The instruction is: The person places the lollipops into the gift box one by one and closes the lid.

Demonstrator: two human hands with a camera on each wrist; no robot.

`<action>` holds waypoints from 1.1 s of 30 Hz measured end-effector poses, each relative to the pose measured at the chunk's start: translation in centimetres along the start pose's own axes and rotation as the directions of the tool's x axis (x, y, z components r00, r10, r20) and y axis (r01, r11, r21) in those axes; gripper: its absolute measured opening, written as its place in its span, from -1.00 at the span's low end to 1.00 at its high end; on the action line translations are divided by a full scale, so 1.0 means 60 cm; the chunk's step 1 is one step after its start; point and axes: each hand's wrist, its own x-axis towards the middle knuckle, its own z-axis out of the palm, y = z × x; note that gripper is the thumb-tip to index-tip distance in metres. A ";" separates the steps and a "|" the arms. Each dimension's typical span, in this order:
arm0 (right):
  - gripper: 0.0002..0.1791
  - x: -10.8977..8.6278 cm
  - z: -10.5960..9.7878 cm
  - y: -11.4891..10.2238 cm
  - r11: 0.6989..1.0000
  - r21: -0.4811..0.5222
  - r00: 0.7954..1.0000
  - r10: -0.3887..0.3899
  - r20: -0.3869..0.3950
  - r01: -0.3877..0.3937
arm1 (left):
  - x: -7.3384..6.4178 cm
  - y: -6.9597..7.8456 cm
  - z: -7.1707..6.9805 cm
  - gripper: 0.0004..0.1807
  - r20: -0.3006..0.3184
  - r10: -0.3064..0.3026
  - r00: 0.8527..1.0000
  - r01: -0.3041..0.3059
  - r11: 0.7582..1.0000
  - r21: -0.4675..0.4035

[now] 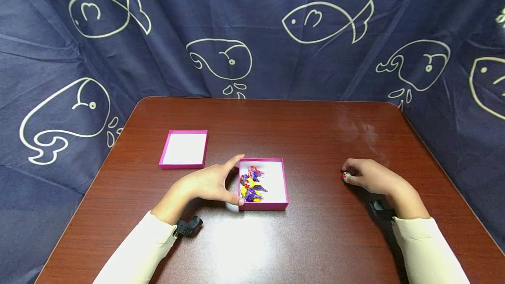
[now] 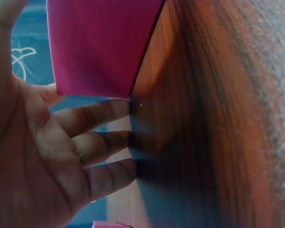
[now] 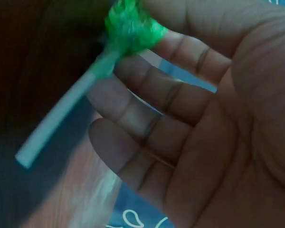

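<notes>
My left hand spans the left side of a pink box, thumb at its near corner and index finger at its far corner. The other fingers of that hand stretch beneath the box's pink wall in the left wrist view. Several wrapped lollipops in purple, yellow and red lie along the left of the white box floor. Off to the right, my right hand pinches a lollipop by its wrapped head. Its wrapper looks green, and its white stick points away from the palm.
A pink-rimmed lid or shallow box with a white inside lies at the back left of the brown table. Dark blue cloth with white fish and whale drawings hangs behind and beside the table.
</notes>
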 end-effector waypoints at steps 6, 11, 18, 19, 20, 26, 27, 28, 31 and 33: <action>-0.88 0.007 0.003 -0.006 0.999 -0.035 0.999 -0.042 -0.032 0.041 | -0.001 0.001 0.001 0.36 0.006 0.000 1.000 0.000 1.000 0.001; -0.87 0.024 -0.003 -0.028 0.995 -0.029 0.993 -0.098 -0.064 0.096 | -0.002 0.000 0.001 0.35 0.006 -0.008 1.000 0.008 1.000 -0.001; -0.80 0.060 -0.019 -0.079 0.971 -0.056 0.964 -0.236 -0.126 0.231 | -0.002 0.000 0.000 0.35 -0.001 0.004 1.000 -0.004 1.000 0.000; -0.80 0.065 -0.021 -0.087 0.967 -0.059 0.958 -0.255 -0.133 0.249 | -0.002 0.000 0.000 0.35 -0.003 0.007 1.000 -0.007 1.000 0.002; -0.79 0.070 -0.024 -0.096 0.962 -0.059 0.952 -0.273 -0.135 0.267 | -0.002 0.000 0.000 0.35 -0.004 0.007 1.000 -0.007 1.000 0.004; -0.82 0.097 -0.033 -0.144 0.946 -0.056 0.939 -0.325 -0.113 0.320 | -0.003 0.000 0.001 0.34 -0.006 -0.003 1.000 0.003 1.000 0.008; -0.83 0.100 -0.033 -0.152 0.944 -0.055 0.938 -0.330 -0.107 0.326 | -0.003 0.000 0.002 0.34 -0.007 -0.002 1.000 0.002 1.000 0.010; -0.84 0.104 -0.034 -0.159 0.942 -0.054 0.937 -0.334 -0.102 0.330 | -0.003 0.000 0.002 0.34 -0.007 -0.001 1.000 0.001 1.000 0.013; -0.87 0.117 -0.036 -0.180 0.933 -0.059 0.929 -0.358 -0.088 0.354 | -0.001 -0.001 0.002 0.34 -0.008 0.007 1.000 -0.007 1.000 0.018; -0.88 0.126 -0.035 -0.192 0.923 -0.062 0.920 -0.383 -0.079 0.379 | 0.000 -0.002 0.001 0.34 -0.007 0.008 1.000 -0.008 1.000 0.014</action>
